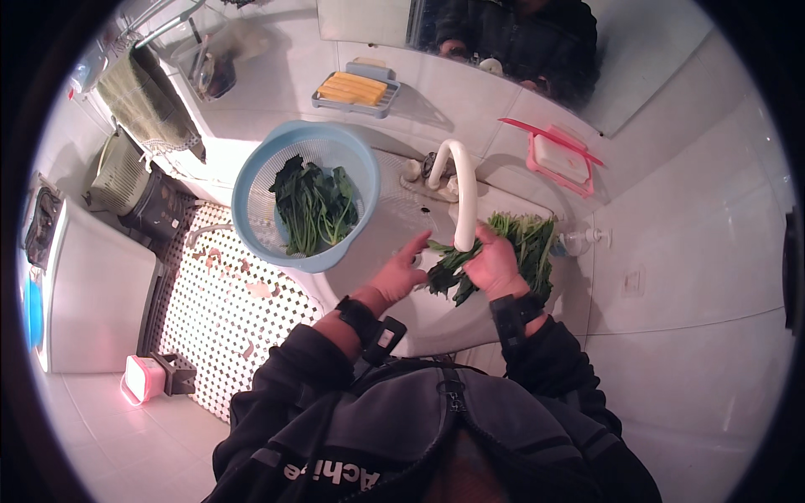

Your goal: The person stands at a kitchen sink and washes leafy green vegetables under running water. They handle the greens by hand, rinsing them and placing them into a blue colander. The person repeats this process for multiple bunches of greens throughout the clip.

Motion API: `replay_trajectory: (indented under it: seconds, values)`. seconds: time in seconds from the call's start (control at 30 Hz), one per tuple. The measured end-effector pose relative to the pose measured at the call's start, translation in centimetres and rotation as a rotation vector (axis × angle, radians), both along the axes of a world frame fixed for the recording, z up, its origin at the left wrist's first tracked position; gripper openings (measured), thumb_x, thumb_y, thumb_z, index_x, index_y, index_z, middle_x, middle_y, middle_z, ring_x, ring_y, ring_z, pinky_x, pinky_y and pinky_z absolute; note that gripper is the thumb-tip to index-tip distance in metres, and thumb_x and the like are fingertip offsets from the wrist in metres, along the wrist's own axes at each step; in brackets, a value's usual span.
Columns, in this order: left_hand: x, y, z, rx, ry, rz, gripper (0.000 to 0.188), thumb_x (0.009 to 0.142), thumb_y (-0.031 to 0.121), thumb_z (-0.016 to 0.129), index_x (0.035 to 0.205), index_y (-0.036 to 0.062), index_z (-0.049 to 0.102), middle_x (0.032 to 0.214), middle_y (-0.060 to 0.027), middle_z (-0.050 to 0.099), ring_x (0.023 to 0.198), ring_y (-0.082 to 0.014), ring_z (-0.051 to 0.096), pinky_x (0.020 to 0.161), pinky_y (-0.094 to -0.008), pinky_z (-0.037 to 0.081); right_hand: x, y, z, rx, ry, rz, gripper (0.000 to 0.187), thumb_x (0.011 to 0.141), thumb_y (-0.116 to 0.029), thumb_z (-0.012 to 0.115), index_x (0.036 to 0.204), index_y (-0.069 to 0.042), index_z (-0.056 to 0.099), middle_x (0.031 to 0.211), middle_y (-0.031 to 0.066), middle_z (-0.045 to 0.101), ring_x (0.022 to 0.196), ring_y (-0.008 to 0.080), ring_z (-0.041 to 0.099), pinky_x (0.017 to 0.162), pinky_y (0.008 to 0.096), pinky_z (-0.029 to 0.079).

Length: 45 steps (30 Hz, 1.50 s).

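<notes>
We had the leafy greens [530,243] at the right side of the washbasin [449,329], their long axis running roughly from far to near, with the paler stems toward the far side and dark leaves trailing near and left. Our right hand [493,264] had its grip closed on part of them, just right of the white faucet [466,197]. Our left hand [404,272] had its grip apart, fingers spread around nothing, near the leaf tips.
</notes>
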State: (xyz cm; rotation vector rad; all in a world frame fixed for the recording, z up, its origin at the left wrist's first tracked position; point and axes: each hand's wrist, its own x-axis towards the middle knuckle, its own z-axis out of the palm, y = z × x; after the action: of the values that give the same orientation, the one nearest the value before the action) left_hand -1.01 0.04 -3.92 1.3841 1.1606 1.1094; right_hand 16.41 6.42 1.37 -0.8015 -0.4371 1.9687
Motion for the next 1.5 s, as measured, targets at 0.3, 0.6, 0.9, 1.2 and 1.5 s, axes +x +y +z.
replay_trajectory:
  seconds: [0.3,0.6,0.9,1.2,1.5]
  values:
    - [2.8,-0.6,0.9,-0.362,0.175,-0.286,0.032,0.083,0.014,0.055,0.111,0.0046,0.046,0.079,-0.0053,0.055,0.068,-0.0133,0.053,0.062,-0.0288,0.045,1.2,0.2,-0.5,-0.04,0.048,-0.16,0.011,0.087,-0.014,0.049,0.08,-0.006,0.051,0.067,0.0067,0.051,0.067,0.0238,0.053,0.068,0.0384,0.045]
    - [8.4,2.0,1.4,-0.467,-0.067,-0.458,0.07,0.083,0.01,0.053,0.139,0.0081,0.01,0.093,-0.0093,0.057,0.071,-0.0138,0.053,0.063,-0.0278,0.046,9.9,6.5,2.2,-0.137,-0.25,-0.294,0.014,0.084,-0.018,0.055,0.081,-0.005,0.052,0.07,0.0074,0.052,0.061,0.0215,0.052,0.059,0.0378,0.044]
    - [14.0,3.6,-0.7,-0.234,0.22,-0.454,0.066,0.082,0.019,0.057,0.132,-0.0021,0.021,0.109,-0.0206,0.054,0.1,-0.0265,0.054,0.088,-0.0332,0.04,11.5,5.3,2.2,0.304,-0.982,-0.401,0.03,0.08,-0.009,0.054,0.108,0.002,0.052,0.099,0.007,0.057,0.085,0.0133,0.053,0.075,0.0281,0.042]
    - [13.0,3.3,-2.9,-0.224,0.459,-0.443,0.053,0.074,0.023,0.061,0.118,-0.0037,0.046,0.107,-0.0243,0.055,0.099,-0.0318,0.055,0.084,-0.0363,0.044,9.9,5.1,-1.5,-0.073,-0.542,-0.03,0.045,0.086,-0.021,0.055,0.124,0.0,0.041,0.118,0.0095,0.047,0.11,0.0248,0.045,0.09,0.0372,0.036]
    - [9.7,2.5,-4.0,-0.389,0.405,-0.319,0.045,0.079,0.021,0.057,0.119,0.0016,0.049,0.107,-0.0183,0.057,0.094,-0.024,0.058,0.081,-0.0321,0.046,8.9,4.3,-0.3,0.086,-0.653,-0.051,0.022,0.085,-0.016,0.049,0.103,-0.004,0.052,0.085,0.0008,0.054,0.077,0.0116,0.053,0.067,0.0269,0.045]
